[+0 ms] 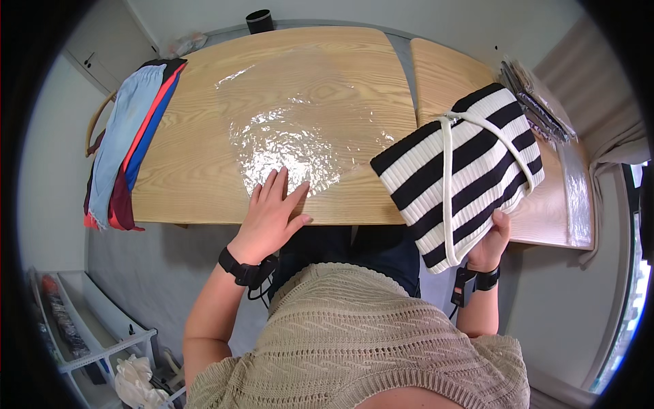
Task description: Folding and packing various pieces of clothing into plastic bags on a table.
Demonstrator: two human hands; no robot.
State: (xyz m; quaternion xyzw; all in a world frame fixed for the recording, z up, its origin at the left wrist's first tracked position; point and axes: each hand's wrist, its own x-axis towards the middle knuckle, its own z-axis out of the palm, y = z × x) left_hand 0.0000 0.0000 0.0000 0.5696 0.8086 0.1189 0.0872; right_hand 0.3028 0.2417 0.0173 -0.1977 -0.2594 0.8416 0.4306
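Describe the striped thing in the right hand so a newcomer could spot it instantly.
Start at the big wooden table, then look off its right front corner. There the right hand holds up a folded garment. Its bold black and white stripes, with white straps across it, set it apart from the plain-coloured clothes stacked on the table's left edge.

Table (204, 198) middle lies open; folded clothes (126, 146) crowd its left edge.

Two wooden tables (204, 184), one folded striped garment (463, 170), one pile of clothes (129, 143), one black cylinder (259, 20).
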